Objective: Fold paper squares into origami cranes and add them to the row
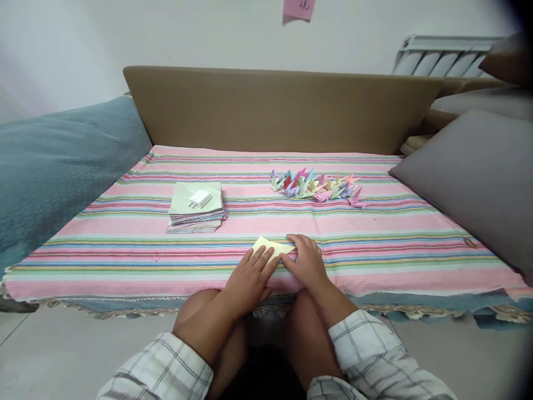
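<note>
A small sheet of pale yellow origami paper (pixel 266 243), folded into a pointed shape, lies on the striped cloth in front of my knees. My left hand (pixel 249 278) rests on its left and lower part, with the fingers stretched out and pressing the sheet to the cloth. At the paper's right tip, my right hand (pixel 308 260) has thumb and forefinger closed around the corner. The fingers cover part of the paper, so its exact folds cannot be made out.
Many-coloured folded paper cranes (pixel 316 186) stand in a cluster beyond my right hand. To the left sits a stack of square paper (pixel 177 205) with a white charger plug (pixel 200 198) on top. A grey cushion (pixel 470 189) bounds the right side, a blue-covered armrest (pixel 70 166) the left.
</note>
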Motion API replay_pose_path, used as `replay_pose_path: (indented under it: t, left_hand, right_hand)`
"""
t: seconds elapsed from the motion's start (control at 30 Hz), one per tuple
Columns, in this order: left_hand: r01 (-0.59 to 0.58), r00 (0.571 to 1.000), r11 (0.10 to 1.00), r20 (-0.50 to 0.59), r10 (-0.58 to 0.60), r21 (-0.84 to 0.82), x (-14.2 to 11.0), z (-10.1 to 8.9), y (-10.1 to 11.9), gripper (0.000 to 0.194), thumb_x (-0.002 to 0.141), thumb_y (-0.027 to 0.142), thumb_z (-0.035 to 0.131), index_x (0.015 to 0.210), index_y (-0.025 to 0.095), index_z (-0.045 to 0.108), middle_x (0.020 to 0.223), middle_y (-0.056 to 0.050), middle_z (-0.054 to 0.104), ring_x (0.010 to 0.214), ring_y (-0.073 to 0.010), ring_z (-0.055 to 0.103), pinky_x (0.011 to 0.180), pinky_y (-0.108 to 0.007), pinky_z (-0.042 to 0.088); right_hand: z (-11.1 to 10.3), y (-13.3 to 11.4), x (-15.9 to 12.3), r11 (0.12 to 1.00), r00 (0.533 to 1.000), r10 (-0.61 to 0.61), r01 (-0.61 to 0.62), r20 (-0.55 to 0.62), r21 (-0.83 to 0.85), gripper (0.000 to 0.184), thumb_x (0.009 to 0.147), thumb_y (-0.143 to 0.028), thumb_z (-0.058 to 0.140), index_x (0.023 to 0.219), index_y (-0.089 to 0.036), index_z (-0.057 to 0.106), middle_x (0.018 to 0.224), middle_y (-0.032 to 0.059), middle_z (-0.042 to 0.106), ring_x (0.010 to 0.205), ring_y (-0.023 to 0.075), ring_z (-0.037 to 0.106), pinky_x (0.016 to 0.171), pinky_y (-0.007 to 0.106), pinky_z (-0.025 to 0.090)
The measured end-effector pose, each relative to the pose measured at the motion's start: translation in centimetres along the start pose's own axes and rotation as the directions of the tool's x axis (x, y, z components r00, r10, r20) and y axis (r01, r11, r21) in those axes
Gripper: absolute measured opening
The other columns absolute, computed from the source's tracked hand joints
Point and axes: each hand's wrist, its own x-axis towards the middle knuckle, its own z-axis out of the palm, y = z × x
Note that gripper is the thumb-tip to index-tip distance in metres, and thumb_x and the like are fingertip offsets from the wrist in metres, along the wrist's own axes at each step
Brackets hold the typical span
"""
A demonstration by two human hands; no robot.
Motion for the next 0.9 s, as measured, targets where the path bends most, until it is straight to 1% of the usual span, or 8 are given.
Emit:
replay_pose_path:
  t: [0.2,0.3,0.4,0.47,0.57,0.67,0.77,0.9]
  left_hand:
    - [-0.004,1.0,1.0,0.015,0.004,-0.007,0.1,0.0,-0.2,0.072,0.077,0.041,0.061,0.14,0.021,0.031,0.149,-0.011,0.028,0.137,-0.0289,0.023,0.111,-0.047,0.018]
    - [-0.005,1.0,1.0,0.013,0.005,-0.001,0.1,0.1,-0.2,0.073,0.077,0.041,0.061,0.14,0.021,0.031,0.15,-0.011,0.027,0.137,-0.029,0.023,0.111,-0.048,0.018]
    - [-0.004,1.0,1.0,0.015,0.004,0.001,0.1,0.2,-0.2,0.075,0.076,0.042,0.061,0.14,0.021,0.03,0.15,-0.011,0.026,0.138,-0.0288,0.022,0.111,-0.047,0.018]
    - [-0.003,1.0,1.0,0.018,0.003,-0.008,0.0,0.2,-0.2,0.074,0.077,0.043,0.061,0.14,0.021,0.029,0.15,-0.01,0.026,0.138,-0.0285,0.021,0.112,-0.047,0.017]
    - [0.0,1.0,1.0,0.021,0.001,-0.02,0.0,0.3,-0.3,0.073,0.077,0.043,0.06,0.14,0.022,0.029,0.15,-0.009,0.026,0.138,-0.0284,0.021,0.112,-0.047,0.017]
    - [0.006,1.0,1.0,0.017,-0.005,-0.023,0.0,0.4,-0.3,0.074,0.077,0.041,0.06,0.141,0.021,0.029,0.15,-0.009,0.026,0.138,-0.0282,0.021,0.112,-0.047,0.016]
    - [0.009,1.0,1.0,0.011,-0.009,-0.03,0.0,0.4,-0.3,0.076,0.077,0.038,0.06,0.142,0.021,0.025,0.151,-0.009,0.025,0.138,-0.0277,0.021,0.112,-0.046,0.017]
    - [0.016,1.0,0.999,0.019,-0.015,-0.05,0.1,0.2,-0.2,0.074,0.075,0.037,0.062,0.14,0.023,0.029,0.15,-0.008,0.027,0.137,-0.0278,0.023,0.112,-0.046,0.018]
  right_hand:
    - [0.2,0.8,0.4,0.998,0.998,0.058,-0.057,-0.03,0.027,0.039,0.076,-0.024,0.052,0.115,-0.019,0.054,0.113,0.0089,0.059,0.104,0.0247,0.049,0.089,0.039,0.038]
    - [0.1,1.5,0.5,0.997,0.995,0.061,-0.057,-0.077,0.05,0.038,0.075,-0.017,0.049,0.112,-0.018,0.055,0.11,0.0091,0.06,0.103,0.0244,0.05,0.091,0.04,0.039]
    - [-0.1,1.7,0.4,0.998,0.983,0.022,-0.011,-0.181,0.063,0.036,0.075,-0.01,0.042,0.106,-0.016,0.058,0.105,0.0097,0.061,0.103,0.0232,0.05,0.092,0.04,0.039]
    - [-0.4,1.3,0.1,0.995,0.977,-0.068,0.081,-0.201,0.059,0.034,0.077,-0.01,0.039,0.104,-0.016,0.059,0.105,0.0093,0.062,0.103,0.0221,0.051,0.093,0.039,0.038]
    - [-0.8,0.1,-0.6,0.956,0.955,-0.289,0.292,-0.064,0.038,0.036,0.084,-0.014,0.038,0.115,-0.016,0.056,0.114,0.0082,0.062,0.109,0.0199,0.052,0.098,0.039,0.035]
    - [-0.7,-0.9,-1.3,0.91,0.907,-0.409,0.413,0.101,-0.023,0.045,0.087,-0.017,0.037,0.132,-0.014,0.042,0.128,0.01,0.056,0.124,0.0206,0.043,0.106,0.044,0.024]
    - [-0.3,-1.3,-1.8,0.896,0.88,-0.414,0.439,0.235,-0.068,0.053,0.089,-0.022,0.036,0.141,-0.013,0.028,0.137,0.0118,0.047,0.131,0.0221,0.036,0.11,0.051,0.014]
    - [-0.3,-0.8,-2.0,0.924,0.903,-0.31,0.36,0.296,-0.129,0.056,0.092,-0.029,0.034,0.144,-0.015,0.019,0.142,0.0125,0.041,0.132,0.0228,0.035,0.109,0.056,0.012]
